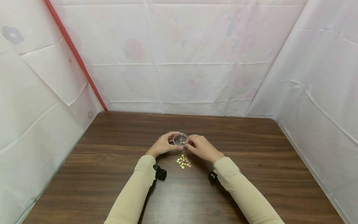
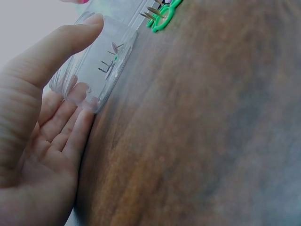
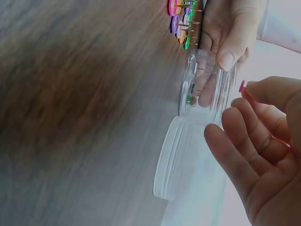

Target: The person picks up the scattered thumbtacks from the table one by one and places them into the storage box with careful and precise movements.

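My left hand grips a clear round plastic jar that stands upright on the table, thumb on the near side and fingers round the far side. Several thumbtacks lie inside at its bottom. Close over the rim, my right hand pinches a pink thumbtack between thumb and index finger; its other fingers are loosely bent. A loose group of thumbtacks lies on the table just in front of the jar, points up, in pink, purple, orange and green.
A clear round lid rests on the table to the right of the jar, mostly behind my right hand in the head view. The brown wooden table backs onto white patterned sheeting. Black cameras sit on both wrists.
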Demonstrator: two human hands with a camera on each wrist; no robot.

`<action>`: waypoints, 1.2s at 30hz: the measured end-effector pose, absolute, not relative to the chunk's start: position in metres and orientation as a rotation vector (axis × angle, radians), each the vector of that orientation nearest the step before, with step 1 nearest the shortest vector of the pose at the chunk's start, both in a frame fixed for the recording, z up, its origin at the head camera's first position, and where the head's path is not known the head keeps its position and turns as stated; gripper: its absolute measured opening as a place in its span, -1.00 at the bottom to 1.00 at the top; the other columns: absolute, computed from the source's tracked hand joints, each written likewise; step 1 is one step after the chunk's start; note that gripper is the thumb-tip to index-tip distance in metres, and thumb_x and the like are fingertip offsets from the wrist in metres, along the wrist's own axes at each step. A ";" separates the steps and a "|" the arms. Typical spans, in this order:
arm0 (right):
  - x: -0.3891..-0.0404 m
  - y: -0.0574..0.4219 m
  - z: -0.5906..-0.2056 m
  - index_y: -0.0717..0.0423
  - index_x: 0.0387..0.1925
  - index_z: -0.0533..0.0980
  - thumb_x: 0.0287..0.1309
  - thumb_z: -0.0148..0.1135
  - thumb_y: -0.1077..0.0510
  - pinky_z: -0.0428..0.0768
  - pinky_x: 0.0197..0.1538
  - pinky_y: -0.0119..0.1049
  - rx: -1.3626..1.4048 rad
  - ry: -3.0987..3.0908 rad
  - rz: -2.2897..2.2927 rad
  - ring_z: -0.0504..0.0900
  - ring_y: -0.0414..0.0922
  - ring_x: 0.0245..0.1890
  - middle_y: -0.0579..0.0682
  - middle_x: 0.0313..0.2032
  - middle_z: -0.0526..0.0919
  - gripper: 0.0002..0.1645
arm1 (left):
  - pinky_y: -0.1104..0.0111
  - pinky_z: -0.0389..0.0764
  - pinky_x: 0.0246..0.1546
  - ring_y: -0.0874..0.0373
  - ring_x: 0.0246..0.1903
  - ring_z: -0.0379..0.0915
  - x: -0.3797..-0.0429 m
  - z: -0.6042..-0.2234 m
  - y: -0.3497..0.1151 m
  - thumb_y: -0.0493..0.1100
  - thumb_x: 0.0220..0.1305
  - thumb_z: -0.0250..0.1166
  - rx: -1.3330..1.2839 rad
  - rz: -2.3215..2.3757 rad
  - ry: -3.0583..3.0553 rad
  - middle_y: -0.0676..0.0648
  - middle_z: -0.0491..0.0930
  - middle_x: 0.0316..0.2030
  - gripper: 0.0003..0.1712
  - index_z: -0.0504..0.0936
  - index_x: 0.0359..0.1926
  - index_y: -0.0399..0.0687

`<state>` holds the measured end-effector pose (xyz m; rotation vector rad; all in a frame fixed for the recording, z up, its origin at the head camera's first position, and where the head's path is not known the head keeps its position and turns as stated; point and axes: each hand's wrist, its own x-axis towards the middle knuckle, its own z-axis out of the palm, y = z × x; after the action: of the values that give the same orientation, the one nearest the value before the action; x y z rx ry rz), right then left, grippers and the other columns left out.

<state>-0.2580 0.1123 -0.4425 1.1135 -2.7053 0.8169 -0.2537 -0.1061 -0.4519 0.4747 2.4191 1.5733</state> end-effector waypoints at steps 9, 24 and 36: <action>-0.260 0.106 -0.443 -0.03 -0.34 0.55 0.21 0.16 0.14 0.55 -0.46 -0.42 1.036 -2.671 0.810 0.45 -0.37 -0.50 -0.21 -0.47 0.53 -0.95 | 0.04 0.45 0.13 -0.05 0.14 0.31 -0.256 -0.452 -0.107 -0.03 -0.04 0.48 0.493 1.556 2.422 -0.18 0.38 0.19 -0.14 0.33 0.29 -0.02; -0.266 0.098 -0.445 -0.03 -0.34 0.56 0.21 0.19 0.11 0.54 -0.45 -0.42 0.968 -2.741 0.816 0.45 -0.36 -0.51 -0.20 -0.48 0.52 -0.94 | 0.06 0.45 0.13 -0.06 0.12 0.33 -0.257 -0.453 -0.106 -0.06 -0.04 0.48 0.493 1.576 2.419 -0.20 0.38 0.19 -0.16 0.34 0.28 -0.07; -0.272 0.093 -0.453 -0.05 -0.37 0.56 0.18 0.20 0.11 0.48 -0.53 -0.41 0.949 -2.722 0.798 0.41 -0.34 -0.58 -0.22 -0.53 0.49 -0.96 | 0.06 0.45 0.13 -0.02 0.13 0.32 -0.259 -0.456 -0.108 -0.04 -0.04 0.48 0.495 1.572 2.392 -0.17 0.38 0.21 -0.15 0.33 0.29 -0.02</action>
<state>-0.2724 0.0929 -0.4525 0.9492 -2.7221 0.7981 -0.2588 -0.1085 -0.4558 0.4949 2.3920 1.5719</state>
